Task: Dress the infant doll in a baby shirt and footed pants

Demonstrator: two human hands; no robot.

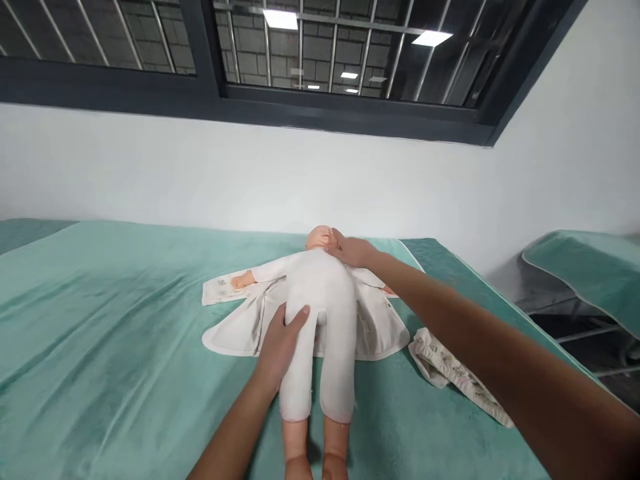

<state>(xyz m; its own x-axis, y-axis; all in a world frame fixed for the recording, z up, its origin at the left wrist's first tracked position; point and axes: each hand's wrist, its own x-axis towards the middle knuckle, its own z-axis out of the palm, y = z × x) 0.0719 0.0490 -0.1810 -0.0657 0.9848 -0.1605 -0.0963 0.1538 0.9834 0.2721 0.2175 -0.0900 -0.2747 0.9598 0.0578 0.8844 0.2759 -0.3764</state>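
Note:
A baby doll (320,287) with a white cloth body lies on its back, head towards the wall and feet towards me. Beneath it a white jacket (230,333) is spread open, its sleeve lying under the doll's arm on the left. My left hand (283,340) grips the doll's hip and upper thigh on the left, thumb on top, with the other fingers mostly hidden. Up at the doll's head and neck, my right hand (353,250) holds the right side, its fingers curved around there. The doll's right-side hand is partly hidden behind my right forearm.
A patterned, folded baby garment (460,380) lies to the right, partly under my right forearm. Green cloth (125,320) covers the bed. Behind are a white wall (250,173) and a barred window (350,53). Another green-covered surface (590,273) stands at the right.

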